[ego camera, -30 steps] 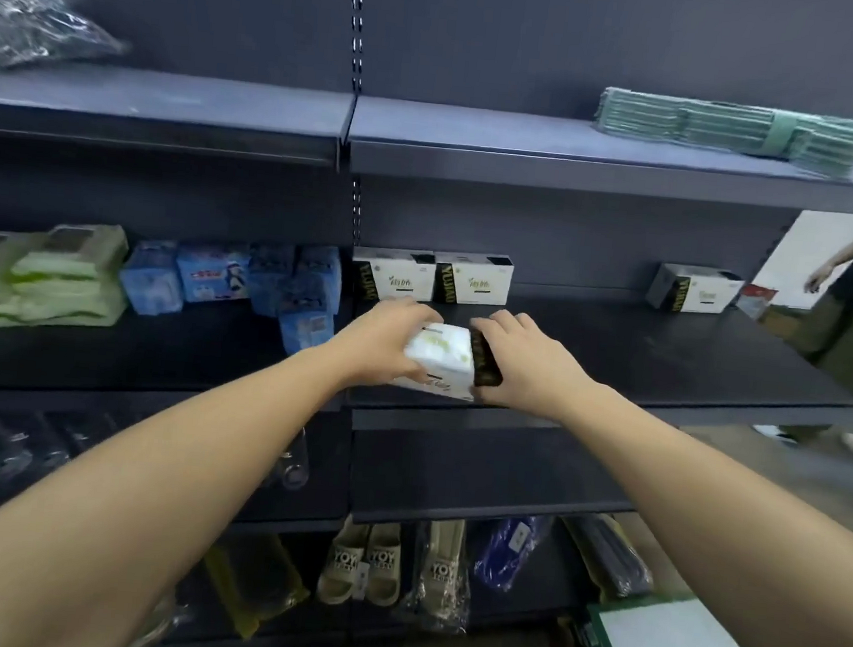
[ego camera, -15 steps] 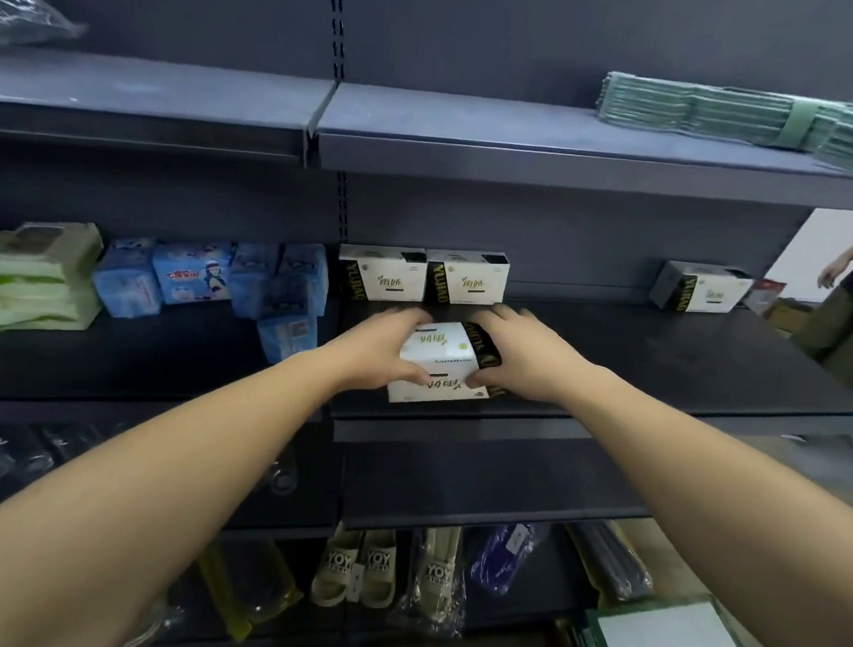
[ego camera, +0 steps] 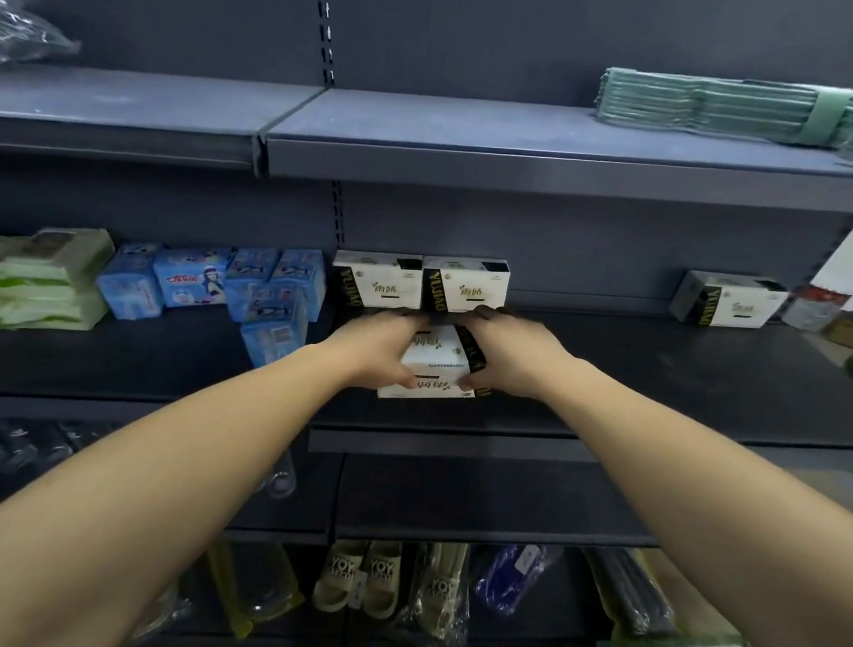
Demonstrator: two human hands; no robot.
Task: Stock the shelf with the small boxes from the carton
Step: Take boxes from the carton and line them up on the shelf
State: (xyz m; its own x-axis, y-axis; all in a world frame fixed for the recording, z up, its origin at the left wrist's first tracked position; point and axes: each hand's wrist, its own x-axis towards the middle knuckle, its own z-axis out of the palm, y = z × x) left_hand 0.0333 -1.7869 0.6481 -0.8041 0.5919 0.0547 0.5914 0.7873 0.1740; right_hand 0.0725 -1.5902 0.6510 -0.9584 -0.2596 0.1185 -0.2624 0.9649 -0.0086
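Both hands clamp one small white box [ego camera: 434, 362] w/ black band on its right end, green script on top & front, sitting on mid shelf [ego camera: 665, 396]. L hand [ego camera: 378, 346] curls round left side, R hand [ego camera: 507, 353] round right. Behind, two matching boxes [ego camera: 420, 284] side by side at back wall.

Held box [ego camera: 437, 357]: white, black band, green print.
Two boxes behind [ego camera: 420, 282]: white, black side strip, gold letters.
Far box [ego camera: 730, 301]: same white and black.
Shelf [ego camera: 667, 375]: dark grey.
Packs [ego camera: 211, 278]: light blue, cartoon figure.
Wipes [ego camera: 26, 278]: pale green, white.
Top stack [ego camera: 742, 108]: mint green.
Slippers [ego camera: 365, 583]: beige, dark lettering.
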